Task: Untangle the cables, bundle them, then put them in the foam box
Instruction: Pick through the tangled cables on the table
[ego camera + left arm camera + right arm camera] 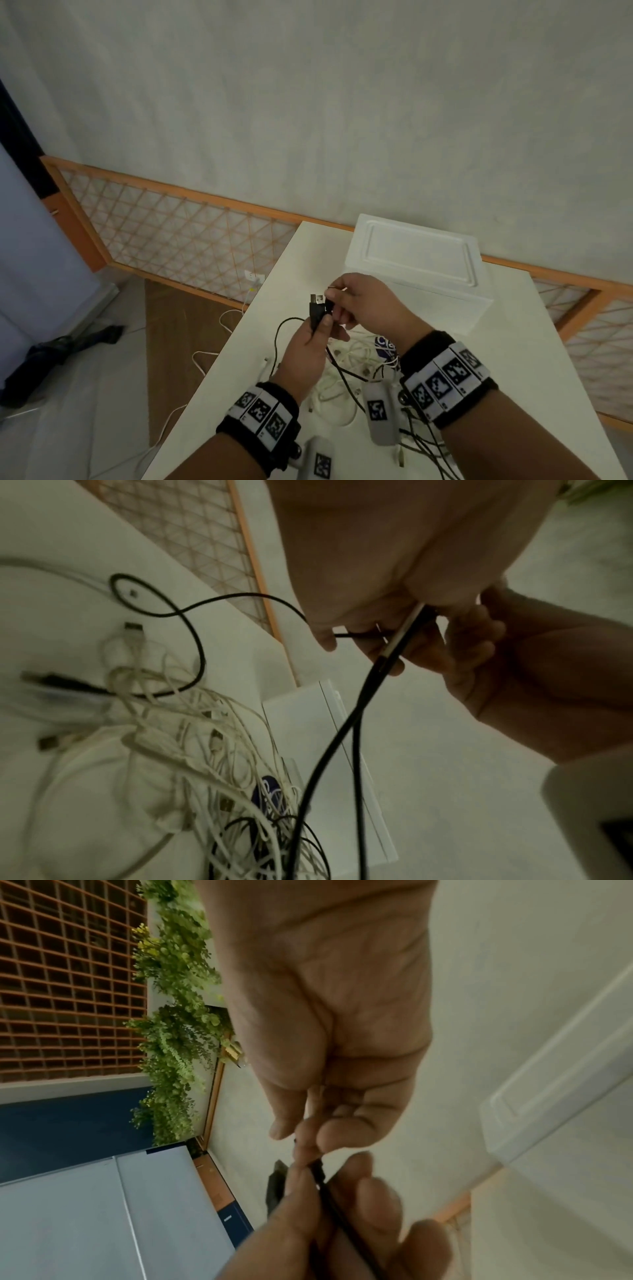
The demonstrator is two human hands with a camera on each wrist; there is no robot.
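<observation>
A black cable [317, 310] with USB plugs is held up above the white table [513, 377]. My left hand [320, 325] grips it just below the plugs; its strands [342, 723] drop into the pile. My right hand [334, 301] pinches the plug end from the right, fingertips touching the left hand's. In the right wrist view my right hand's fingertips [308, 1148] nip the black cable [320, 1175]. A tangle of white cables [346, 363] lies under both hands, also in the left wrist view [192, 737]. The white foam box [418, 260], lid on, stands just beyond.
A blue packet [383, 344] lies among the cables. More black strands [424, 445] trail at the near right. White cables [205, 359] hang off the table's left edge to the floor. A wooden lattice fence [171, 233] runs behind; a dark umbrella [51, 353] lies on the floor.
</observation>
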